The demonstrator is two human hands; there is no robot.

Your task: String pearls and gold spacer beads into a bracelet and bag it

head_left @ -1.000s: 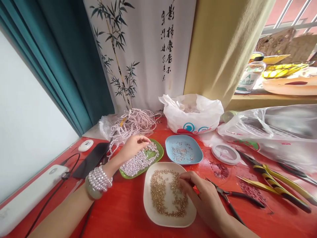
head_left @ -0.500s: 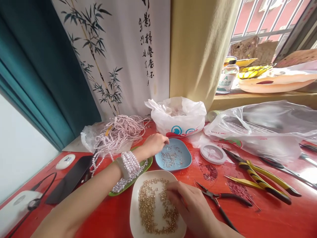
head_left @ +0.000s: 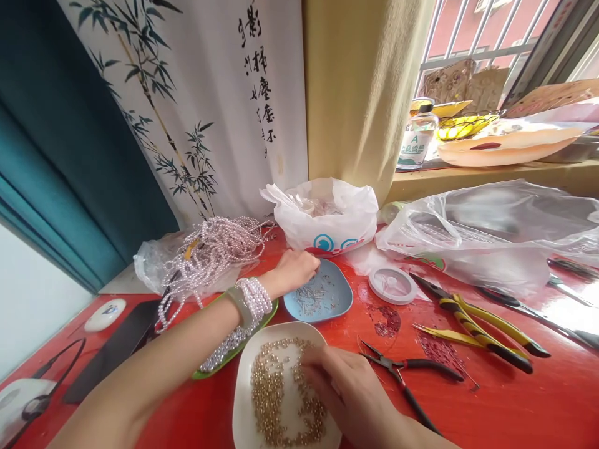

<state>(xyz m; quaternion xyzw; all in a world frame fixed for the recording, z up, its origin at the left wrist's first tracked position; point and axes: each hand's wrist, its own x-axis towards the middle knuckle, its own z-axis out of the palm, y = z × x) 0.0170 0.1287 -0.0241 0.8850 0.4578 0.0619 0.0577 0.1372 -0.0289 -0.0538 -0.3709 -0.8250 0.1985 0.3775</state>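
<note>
My left hand (head_left: 291, 272) reaches across to the far left rim of a blue dish (head_left: 337, 307) of small metal pins, fingers curled in a pinch; what they hold is hidden. Pearl bracelets and a green bangle ring that wrist. Beneath the forearm lies a green tray (head_left: 267, 315) of pearl beads. My right hand (head_left: 344, 391) rests on a white plate (head_left: 241, 399) of small gold beads, fingers bent down among the beads.
A heap of pearl strands (head_left: 211, 252) lies at the back left beside a white plastic bag (head_left: 327, 215). Black-handled pliers (head_left: 408, 368), yellow-handled pliers (head_left: 486, 321), a round thread spool (head_left: 392, 285) and clear plastic bags (head_left: 496, 234) sit to the right. A phone (head_left: 112, 349) lies at left.
My left hand left the green pearl tray and moved right to the blue dish. The view swung right and up; my right hand stayed on the gold-bead plate.
</note>
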